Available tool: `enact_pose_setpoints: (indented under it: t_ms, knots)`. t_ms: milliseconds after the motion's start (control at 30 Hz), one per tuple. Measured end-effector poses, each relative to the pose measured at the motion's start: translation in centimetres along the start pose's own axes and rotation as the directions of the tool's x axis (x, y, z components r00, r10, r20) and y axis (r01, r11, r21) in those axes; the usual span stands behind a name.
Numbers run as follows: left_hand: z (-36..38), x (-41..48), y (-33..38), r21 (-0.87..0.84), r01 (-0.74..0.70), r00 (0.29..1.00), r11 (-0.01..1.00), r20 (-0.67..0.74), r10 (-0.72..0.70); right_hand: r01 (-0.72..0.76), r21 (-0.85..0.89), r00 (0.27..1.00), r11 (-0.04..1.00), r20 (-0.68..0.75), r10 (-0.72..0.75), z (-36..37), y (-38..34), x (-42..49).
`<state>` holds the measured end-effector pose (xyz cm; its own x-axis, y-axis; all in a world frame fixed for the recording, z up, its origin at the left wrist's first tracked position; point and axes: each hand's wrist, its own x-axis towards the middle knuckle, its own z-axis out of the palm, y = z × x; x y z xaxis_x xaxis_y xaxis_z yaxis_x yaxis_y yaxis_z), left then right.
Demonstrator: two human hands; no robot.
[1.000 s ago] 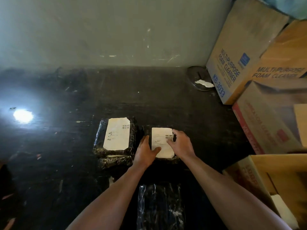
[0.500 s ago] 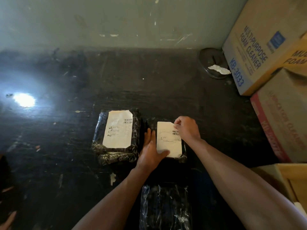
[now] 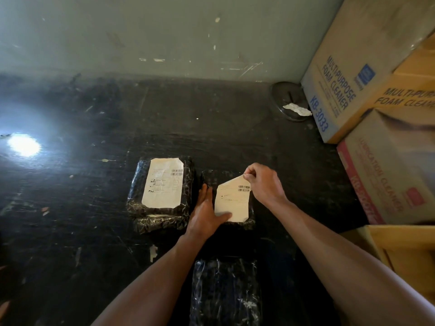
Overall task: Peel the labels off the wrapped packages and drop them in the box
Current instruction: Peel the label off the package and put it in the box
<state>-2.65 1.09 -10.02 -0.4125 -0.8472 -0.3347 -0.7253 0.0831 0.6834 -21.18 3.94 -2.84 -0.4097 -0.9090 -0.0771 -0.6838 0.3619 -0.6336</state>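
Note:
Two black wrapped packages lie side by side on a dark tabletop. The left package (image 3: 162,196) carries a flat white label (image 3: 163,184) and rests on another package. On the right package (image 3: 211,178), the white label (image 3: 231,203) is half lifted, its top edge folded up off the wrap. My right hand (image 3: 263,184) pinches that label's upper right corner. My left hand (image 3: 204,212) lies flat on the package's left side, thumb on the label's lower edge. An open cardboard box (image 3: 400,245) stands at the lower right.
A third wrapped package without a label (image 3: 224,290) lies near the front edge. Stacked cardboard cartons (image 3: 367,74) fill the right side. A dark round lid with a paper scrap (image 3: 289,102) sits by the back wall. A bright glare spot (image 3: 23,144) is at the left.
My right hand has taken hold of the label's top right corner and pulled it up and back, so the upper part has come off the wrap. My left hand stays pressed on the package.

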Motion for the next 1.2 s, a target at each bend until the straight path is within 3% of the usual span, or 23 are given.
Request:
enact_pose_setpoints:
  t_ms: [367, 767, 1033, 1200]
  knots:
    - [-0.8, -2.4, -1.7, 0.146, -0.169, 0.985, 0.975, 0.005, 0.17, -0.008, 0.026, 1.0, 1.0, 0.012, 0.008, -1.1, -1.3, -1.8]
    - [-0.9, -2.4, -1.9, 0.189, -0.199, 0.98, 0.962, 0.022, 0.199, 0.074, 0.0, 0.997, 0.997, 0.024, -0.074, -3.0, -1.9, -4.1]
    - [-1.2, -3.2, -1.2, 0.255, -0.214, 0.977, 0.943, 0.049, 0.209, 0.065, 0.038, 0.966, 0.997, -0.254, -0.053, -10.2, -3.6, -5.2]
    - [-0.8, -4.8, 2.5, 0.205, -0.255, 0.966, 0.945, 0.01, 0.259, -0.028, 0.029, 0.907, 0.999, -0.42, 0.038, -15.3, -0.9, -8.9]
